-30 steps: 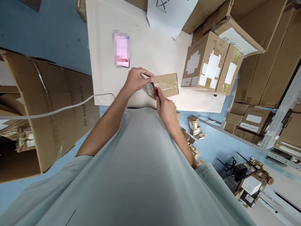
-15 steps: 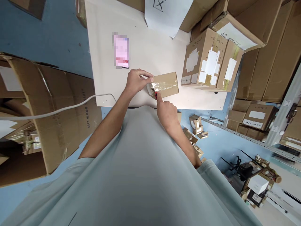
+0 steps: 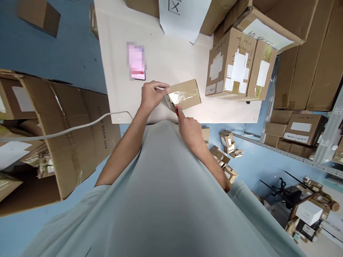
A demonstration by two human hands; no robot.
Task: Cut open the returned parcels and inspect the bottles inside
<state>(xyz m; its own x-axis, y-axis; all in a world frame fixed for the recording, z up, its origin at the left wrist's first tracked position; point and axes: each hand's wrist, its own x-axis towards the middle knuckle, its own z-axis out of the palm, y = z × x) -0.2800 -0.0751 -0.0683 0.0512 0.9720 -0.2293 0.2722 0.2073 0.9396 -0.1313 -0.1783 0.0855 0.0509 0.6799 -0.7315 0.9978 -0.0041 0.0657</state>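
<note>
A small cardboard box point(image 3: 189, 94) with shiny clear tape lies tilted on the white table point(image 3: 118, 96), close to my body. My left hand point(image 3: 153, 94) pinches the box's far left corner between thumb and fingertips. In my right hand point(image 3: 189, 130) is a red box cutter point(image 3: 176, 110), its handle mostly covered by the closed fingers. The forefinger stretches along the cutter, and the tool's front end meets the taped left end of the box at the near corner. Whether the blade is inside the tape I cannot tell.
A phone point(image 3: 137, 62) with a pink, blurred screen lies at the table's left. Labelled cartons point(image 3: 232, 67) stand at the right, and a paper sheet point(image 3: 183, 21) hangs at the back. A grey cable point(image 3: 80, 125) crosses from a large open carton point(image 3: 72, 139) on the left.
The view has shifted slightly. The red cutter sits a little nearer to me along the box's left end, with more of it showing. My left hand keeps its hold on the corner.
</note>
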